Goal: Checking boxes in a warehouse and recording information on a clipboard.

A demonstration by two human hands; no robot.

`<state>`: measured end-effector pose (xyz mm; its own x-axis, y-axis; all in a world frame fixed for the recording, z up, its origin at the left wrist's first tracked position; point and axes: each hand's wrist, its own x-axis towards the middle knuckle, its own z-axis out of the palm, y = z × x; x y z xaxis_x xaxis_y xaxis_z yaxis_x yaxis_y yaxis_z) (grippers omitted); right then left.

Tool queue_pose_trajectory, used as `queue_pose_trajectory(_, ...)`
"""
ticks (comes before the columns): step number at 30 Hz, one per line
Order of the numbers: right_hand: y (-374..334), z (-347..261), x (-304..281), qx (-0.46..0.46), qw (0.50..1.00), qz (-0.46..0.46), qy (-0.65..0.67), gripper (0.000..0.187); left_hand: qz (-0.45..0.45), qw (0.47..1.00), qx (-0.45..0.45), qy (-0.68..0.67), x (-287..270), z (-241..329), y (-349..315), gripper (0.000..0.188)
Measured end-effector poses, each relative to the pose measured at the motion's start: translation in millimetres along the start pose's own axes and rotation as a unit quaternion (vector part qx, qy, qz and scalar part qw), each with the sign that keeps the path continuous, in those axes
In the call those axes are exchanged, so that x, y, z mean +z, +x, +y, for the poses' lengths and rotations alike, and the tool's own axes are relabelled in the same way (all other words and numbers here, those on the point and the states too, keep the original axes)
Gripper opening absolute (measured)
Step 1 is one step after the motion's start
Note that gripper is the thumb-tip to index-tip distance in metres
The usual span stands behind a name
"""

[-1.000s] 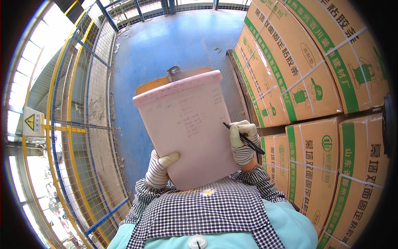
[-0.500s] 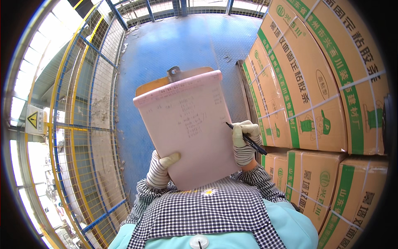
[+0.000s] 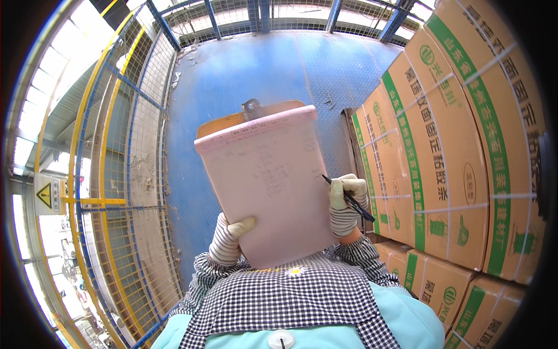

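Note:
A brown clipboard (image 3: 210, 130) with a metal clip (image 3: 252, 109) bears a pad of pinkish paper (image 3: 273, 227), its top edge rolled over and handwriting on its upper half. My left hand (image 3: 231, 238), in a striped glove with pale fingertips, grips the lower left edge, thumb on top of the paper and the other fingers hidden beneath. Between the fingers of my gloved right hand (image 3: 347, 200) is a black pen (image 3: 356, 205). Its tip is at the right edge of the sheet, beside the writing; whether it touches the paper I cannot tell.
Strapped cardboard boxes (image 3: 433, 157) with green bands are stacked along the right. Blue metal flooring (image 3: 232, 70) lies under and beyond the clipboard. To the left runs a yellow and blue mesh fence (image 3: 131, 145) with a warning sign (image 3: 49, 195). Blue railings (image 3: 256, 17) cross the far end.
The view has shifted, so the boxes sit lower and farther right. The clipboard and both hands appear slightly lower and to the right. Both grips are unchanged.

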<state>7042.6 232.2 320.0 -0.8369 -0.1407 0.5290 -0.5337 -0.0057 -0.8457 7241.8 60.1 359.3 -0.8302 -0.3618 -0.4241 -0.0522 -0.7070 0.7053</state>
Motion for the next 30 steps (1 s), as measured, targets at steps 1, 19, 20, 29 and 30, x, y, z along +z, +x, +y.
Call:
queue_pose_trajectory(1,9,1,8,-0.005,1.000,0.000,-0.011,0.025,0.003,1.000,-0.005,0.005,0,10,10,0.037)
queue_pose_trajectory(19,189,88,113,0.002,0.997,0.041,-0.066,0.024,-0.036,0.997,-0.055,0.032,30,141,241,0.043)
queue_pose_trajectory(20,205,98,118,0.002,0.996,0.035,-0.077,0.024,-0.037,0.997,-0.051,0.033,36,147,259,0.043)
queue_pose_trajectory(29,375,173,136,0.062,0.992,0.088,0.067,0.011,-0.045,0.997,-0.040,0.056,97,214,408,0.037)
queue_pose_trajectory(30,397,169,135,0.162,0.979,0.091,0.084,0.006,-0.045,0.996,-0.045,0.064,99,222,426,0.036)
